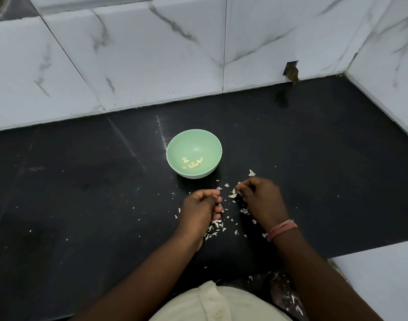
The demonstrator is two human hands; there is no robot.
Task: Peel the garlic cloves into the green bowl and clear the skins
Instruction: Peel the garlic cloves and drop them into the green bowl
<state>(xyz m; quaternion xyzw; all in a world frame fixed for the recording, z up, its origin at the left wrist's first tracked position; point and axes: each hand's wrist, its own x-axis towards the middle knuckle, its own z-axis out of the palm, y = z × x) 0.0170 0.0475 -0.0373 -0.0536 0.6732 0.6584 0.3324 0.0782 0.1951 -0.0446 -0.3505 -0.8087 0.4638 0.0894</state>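
The green bowl point(193, 140) stands on the black counter with several peeled garlic cloves point(193, 163) in its bottom. In front of it my right hand point(261, 200) pinches a pale garlic clove point(234, 192) at its fingertips, a strip of skin hanging off it. My left hand point(202, 208) is curled shut just left of the clove; what it holds, if anything, is hidden. White garlic skins point(215, 229) lie scattered around and under both hands.
The black counter point(82, 193) ends at a white marble-tiled wall point(152, 66) behind and to the right. A dark hole with a stain point(292, 72) marks the wall base at the back right. More skins point(293, 300) lie near the counter's front edge.
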